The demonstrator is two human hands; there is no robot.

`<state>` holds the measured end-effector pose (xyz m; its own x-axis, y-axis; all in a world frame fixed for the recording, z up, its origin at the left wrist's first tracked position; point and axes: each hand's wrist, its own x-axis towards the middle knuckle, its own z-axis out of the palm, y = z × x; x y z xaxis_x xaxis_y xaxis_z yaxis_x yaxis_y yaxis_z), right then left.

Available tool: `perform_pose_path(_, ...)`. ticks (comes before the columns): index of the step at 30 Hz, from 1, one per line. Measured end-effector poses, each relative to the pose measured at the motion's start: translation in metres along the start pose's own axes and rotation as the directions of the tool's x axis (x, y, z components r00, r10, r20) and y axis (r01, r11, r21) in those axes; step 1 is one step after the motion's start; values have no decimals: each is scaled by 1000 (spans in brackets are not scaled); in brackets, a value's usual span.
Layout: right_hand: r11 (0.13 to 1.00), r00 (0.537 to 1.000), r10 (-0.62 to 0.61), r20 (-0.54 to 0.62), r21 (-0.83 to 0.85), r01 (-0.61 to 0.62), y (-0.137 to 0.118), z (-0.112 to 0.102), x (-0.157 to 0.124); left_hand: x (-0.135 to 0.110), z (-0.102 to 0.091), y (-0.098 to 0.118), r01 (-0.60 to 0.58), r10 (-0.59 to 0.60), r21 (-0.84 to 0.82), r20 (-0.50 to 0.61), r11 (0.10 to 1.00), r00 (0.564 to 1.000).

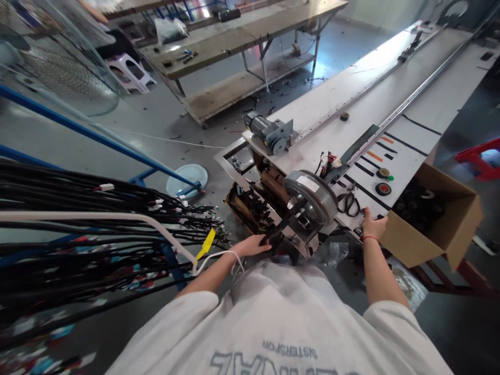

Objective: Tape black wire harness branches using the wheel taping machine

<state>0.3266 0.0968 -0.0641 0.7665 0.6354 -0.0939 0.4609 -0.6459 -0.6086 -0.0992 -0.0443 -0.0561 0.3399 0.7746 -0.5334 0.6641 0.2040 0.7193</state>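
Note:
A round grey hub motor (311,197) sits tilted at the near end of a long white workbench (344,104). My left hand (255,244) is closed round a black cable or bar that runs up toward the motor. My right hand (373,225) rests on the bench's near edge beside black scissors (349,203), fingers curled; I cannot make out anything in it. Red and white wired connectors (328,160) lie just behind the motor.
An open cardboard box (437,219) of dark parts stands right of the bench. A rack of black cable harnesses (97,229) fills the left. A grey electric motor (269,133) sits at the bench end. Another bench (234,41) and stool (128,70) stand behind.

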Motion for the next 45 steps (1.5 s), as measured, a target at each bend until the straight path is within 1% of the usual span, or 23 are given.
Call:
perform_pose_path(2,1000,1000,-2,-6,-1,2,1,1,1,-10,4,-10,27,-29,-24,-104,999,994)
perform_pose_path(4,1000,1000,-3,-13,0,3,2,2,2,-17,6,-9,11,-23,-71,-169,997,985)
perform_pose_path(6,1000,1000,-1,-13,3,1,2,2,2,-21,7,-1,-24,7,-91,-181,996,983)
perform_pose_path(9,1000,1000,2,-6,-4,-2,3,1,2,-20,7,15,-72,56,-77,-202,994,978)
perform_pose_path(14,1000,1000,-7,3,-2,7,3,0,2,-8,1,33,-102,67,-107,-287,989,956)
perform_pose_path(17,1000,1000,0,7,4,0,2,0,2,3,-6,43,-105,63,-124,-307,987,950)
perform_pose_path(20,1000,1000,-3,5,7,3,3,0,2,14,-10,55,-138,96,-115,-313,984,945)
perform_pose_path(24,1000,1000,-7,7,-10,7,2,-1,1,26,-8,72,-179,140,-96,-316,979,938)
perform_pose_path(27,1000,1000,-3,8,-12,3,0,-3,-1,34,-2,81,-153,105,-129,-322,980,941)
perform_pose_path(29,1000,1000,0,5,-6,0,-1,-3,-2,40,2,81,-146,89,-150,-330,978,940)
perform_pose_path(33,1000,1000,-6,-6,-1,6,1,-1,0,49,6,76,-177,112,-165,-341,970,933)
perform_pose_path(36,1000,1000,-17,-18,3,17,5,2,2,52,7,74,-206,139,-189,-317,960,938)
perform_pose_path(38,999,999,-27,-25,17,27,7,3,3,53,7,75,-202,127,-238,-296,950,947)
perform_pose_path(41,998,999,-34,-37,50,36,8,6,4,55,6,75,-203,92,-345,-313,916,945)
perform_pose_path(43,997,998,-29,-47,67,32,8,7,4,55,5,71,-220,85,-415,-320,883,944)
perform_pose_path(44,997,998,-25,-49,68,29,8,7,5,55,5,67,-223,90,-439,-304,870,949)
perform_pose_path(45,998,999,-23,-49,64,26,9,8,5,54,5,62,-220,106,-449,-265,866,958)
